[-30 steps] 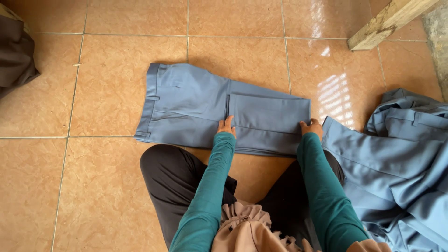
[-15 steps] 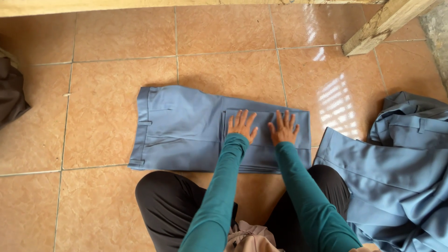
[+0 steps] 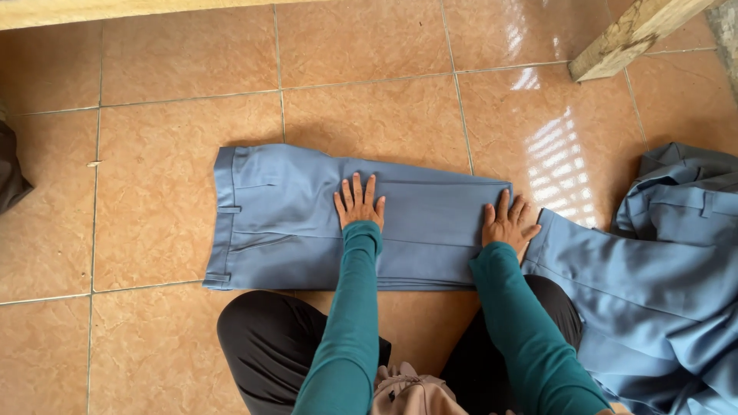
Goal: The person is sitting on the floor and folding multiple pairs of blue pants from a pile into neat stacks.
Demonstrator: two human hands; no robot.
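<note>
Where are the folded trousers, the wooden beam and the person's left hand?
Folded trousers [image 3: 284, 223]: head view, on the flat cloth near the waistband.
Wooden beam [image 3: 630, 34]: head view, on its pale upper face.
Left hand [image 3: 359, 206]: head view, on the back of the hand.

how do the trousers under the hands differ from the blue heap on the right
The folded trousers lie flat in a neat rectangle; the blue heap is rumpled and spread loosely. Both hands, left and right, press on the folded trousers; neither presses the heap. Both are the same blue cloth, on the tiled floor.
</note>
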